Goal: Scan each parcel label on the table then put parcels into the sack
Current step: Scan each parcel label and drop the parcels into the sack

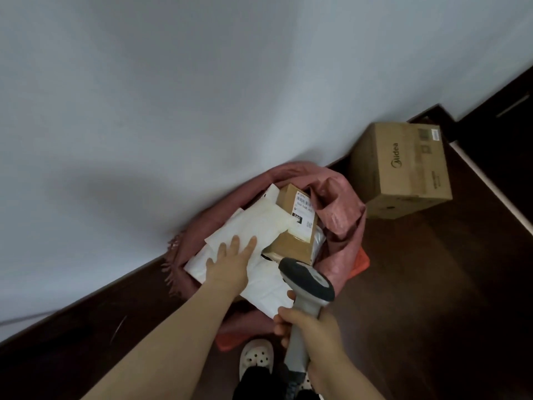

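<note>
Left hand (230, 267), fingers spread, presses what looks like a white mailer (259, 223) in the sack (343, 203); right hand (314, 333) grips the scanner (308, 281).

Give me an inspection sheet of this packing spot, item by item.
Surface: dark wooden floor; no table in view.
Job's things: pink sack holding white mailers and a labelled brown box.
Clutter: Midea carton beside the sack; orange object under it.
Hands: left hand flat on a mailer; right hand grips the scanner.
Cables: pale line along skirting, possibly a cable.
Surroundings: white wall, person's white clog.
</note>
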The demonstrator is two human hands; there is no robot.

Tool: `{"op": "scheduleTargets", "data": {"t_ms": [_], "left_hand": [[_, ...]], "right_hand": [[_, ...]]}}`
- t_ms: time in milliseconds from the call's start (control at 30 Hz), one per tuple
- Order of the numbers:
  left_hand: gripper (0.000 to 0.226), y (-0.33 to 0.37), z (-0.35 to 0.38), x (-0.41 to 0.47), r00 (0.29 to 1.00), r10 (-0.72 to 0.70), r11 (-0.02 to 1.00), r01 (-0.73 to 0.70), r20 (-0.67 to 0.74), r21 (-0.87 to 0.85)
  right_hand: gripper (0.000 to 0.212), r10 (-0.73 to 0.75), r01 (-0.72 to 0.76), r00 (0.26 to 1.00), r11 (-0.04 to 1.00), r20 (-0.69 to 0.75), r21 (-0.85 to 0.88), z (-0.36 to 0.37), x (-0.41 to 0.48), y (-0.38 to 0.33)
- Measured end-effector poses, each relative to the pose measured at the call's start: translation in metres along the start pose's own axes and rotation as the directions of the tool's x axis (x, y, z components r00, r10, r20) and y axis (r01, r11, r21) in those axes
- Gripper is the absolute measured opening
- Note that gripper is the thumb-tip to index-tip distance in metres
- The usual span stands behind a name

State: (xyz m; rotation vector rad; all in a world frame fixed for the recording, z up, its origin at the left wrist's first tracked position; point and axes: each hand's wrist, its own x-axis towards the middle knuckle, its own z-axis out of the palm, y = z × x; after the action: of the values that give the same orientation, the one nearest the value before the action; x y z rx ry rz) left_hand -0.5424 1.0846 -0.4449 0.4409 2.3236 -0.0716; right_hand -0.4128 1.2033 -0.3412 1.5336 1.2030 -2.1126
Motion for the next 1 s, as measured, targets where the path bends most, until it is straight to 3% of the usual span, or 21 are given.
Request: {"op": "scheduleTargets", "data": {"t_ms": [167, 333, 667, 867, 1000], "left_hand": [[0.077, 0.0, -0.001, 0.035, 0.999, 0.048, 0.997, -0.048, -0.002, -0.065], [0.08, -0.004, -0.022, -0.013, 0.998, 0.056, 0.996, -0.055, 0.01, -0.063], [0.077, -0.047, -0.071, -0.186, 0.991, -0.023, 0.991, 0.006, -0.131, -0.13], [0.074, -0.073, -0.06, -0.329, 0.954, -0.16, 0.972, 0.108, -0.252, -0.209], [0.06, -0.091, -0.024, -0.439, 0.904, -0.292, 0.932, 0.197, -0.311, -0.303]], "right_hand": [[0.024, 0.016, -0.016, 1.0, 1.0, -0.007, 0.002, 0.002, 0.016, 0.007], [0.026, 0.011, -0.011, 1.0, 1.0, -0.017, 0.0, 0.013, -0.019, 0.004], [0.018, -0.1, 0.106, 0.988, 0.993, 0.116, -0.049, 0.046, -0.158, 0.004], [0.013, -0.132, 0.168, 0.951, 0.98, 0.279, -0.11, 0.044, -0.248, 0.057], [0.019, -0.141, 0.223, 0.916, 0.957, 0.376, -0.186, 0.03, -0.31, 0.115]]}}
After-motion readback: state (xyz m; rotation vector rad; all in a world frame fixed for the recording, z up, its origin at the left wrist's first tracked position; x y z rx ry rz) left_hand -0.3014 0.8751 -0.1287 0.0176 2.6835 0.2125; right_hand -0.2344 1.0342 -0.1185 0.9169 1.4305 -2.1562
